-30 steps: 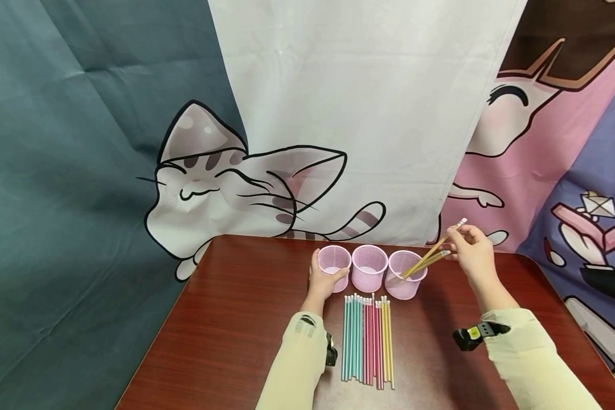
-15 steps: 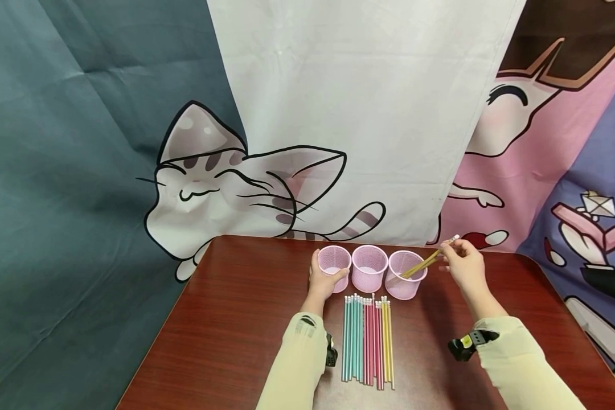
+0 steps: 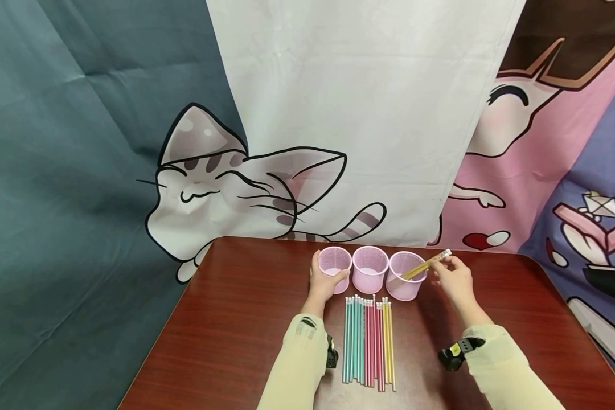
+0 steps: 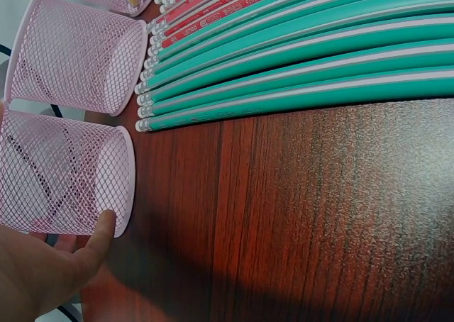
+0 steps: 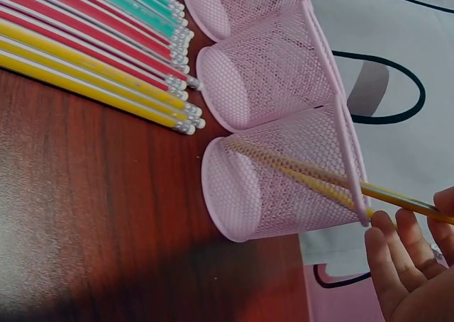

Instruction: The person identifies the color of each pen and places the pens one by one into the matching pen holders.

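My left hand (image 3: 324, 283) grips the left pink mesh pencil cup (image 3: 334, 257). Its thumb (image 4: 101, 238) lies against the cup's side near the base in the left wrist view. The middle cup (image 3: 370, 279) and the right cup (image 3: 402, 291) stand beside it in a row. Yellow pencils (image 3: 419, 270) lean in the right cup, eraser ends up and out over its right rim. My right hand (image 3: 456, 280) pinches one yellow pencil (image 5: 404, 201) near its top in the right wrist view. A second yellow pencil (image 5: 319, 187) slants beside it, partly hidden by fingers.
Before the cups, green pencils (image 3: 353, 341), red pencils (image 3: 373, 347) and yellow pencils (image 3: 388, 347) lie side by side, erasers toward the cups. They rest on a brown wooden table (image 3: 225, 330). A cartoon-printed cloth (image 3: 369, 114) hangs behind the table's far edge.
My right hand has moved left and down toward the right cup, lowering the pencil it holds until its eraser end lies close to the other pencil's. My left hand has stayed on the left cup.
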A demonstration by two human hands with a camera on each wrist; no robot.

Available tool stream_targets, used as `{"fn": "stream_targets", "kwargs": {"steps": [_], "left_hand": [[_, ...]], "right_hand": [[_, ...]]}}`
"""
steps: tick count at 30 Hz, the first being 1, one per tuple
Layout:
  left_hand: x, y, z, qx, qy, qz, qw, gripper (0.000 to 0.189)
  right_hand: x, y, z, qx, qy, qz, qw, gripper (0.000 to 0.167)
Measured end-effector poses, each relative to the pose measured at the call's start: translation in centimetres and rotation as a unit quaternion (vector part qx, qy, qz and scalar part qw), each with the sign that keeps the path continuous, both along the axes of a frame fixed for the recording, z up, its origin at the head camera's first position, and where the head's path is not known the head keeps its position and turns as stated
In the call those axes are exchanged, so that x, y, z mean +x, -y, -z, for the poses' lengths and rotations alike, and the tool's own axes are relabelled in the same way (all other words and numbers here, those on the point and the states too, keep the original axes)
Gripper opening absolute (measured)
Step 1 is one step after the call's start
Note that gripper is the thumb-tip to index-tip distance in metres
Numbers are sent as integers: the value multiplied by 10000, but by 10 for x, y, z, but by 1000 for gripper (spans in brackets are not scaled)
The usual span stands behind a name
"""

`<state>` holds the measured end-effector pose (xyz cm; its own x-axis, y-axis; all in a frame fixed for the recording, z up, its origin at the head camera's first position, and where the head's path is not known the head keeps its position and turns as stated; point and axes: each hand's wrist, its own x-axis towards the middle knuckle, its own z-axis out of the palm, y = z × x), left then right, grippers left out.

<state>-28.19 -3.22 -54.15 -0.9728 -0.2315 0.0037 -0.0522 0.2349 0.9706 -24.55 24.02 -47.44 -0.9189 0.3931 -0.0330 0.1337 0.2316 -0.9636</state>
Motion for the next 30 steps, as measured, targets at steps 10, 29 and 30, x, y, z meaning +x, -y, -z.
{"fn": "stream_targets", "kwargs": {"steps": [10, 29, 30], "left_hand": [[0, -1, 0, 33, -105, -60, 9999, 95], [0, -1, 1, 48, 10, -25, 10000, 97], [0, -1, 1, 55, -10, -23, 10000, 97]], "right_hand": [[0, -6, 11, -373, 138, 274, 9988, 28], [-12, -24, 47, -1322, -148, 181, 9909, 23], [-12, -24, 48, -1299, -150, 209, 9912, 22]]}}
